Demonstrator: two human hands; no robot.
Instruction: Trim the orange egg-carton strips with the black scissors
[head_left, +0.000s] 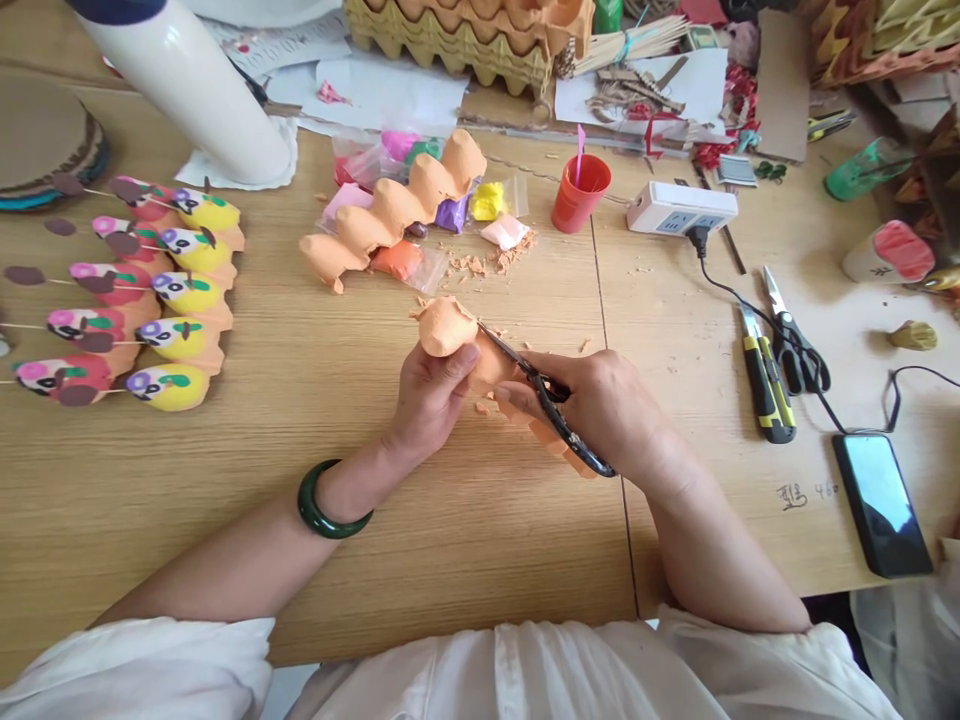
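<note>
My left hand [431, 395] is closed around an orange egg-carton piece [448, 327], holding it up over the middle of the wooden table [300, 480]. My right hand [600, 405] grips black-handled scissors [544, 395]; their blades point left and meet the carton piece at its right side. Small orange scraps [484, 407] lie beneath the hands. A green bangle [322, 510] is on my left wrist.
A strip of orange carton cups [394, 210] and bags of coloured clay [491, 200] lie behind. Painted carton figures on sticks [172, 300] fill the left. A red cup [579, 192], power strip [681, 207], utility knife [765, 375], second scissors [795, 345] and phone [881, 503] sit right.
</note>
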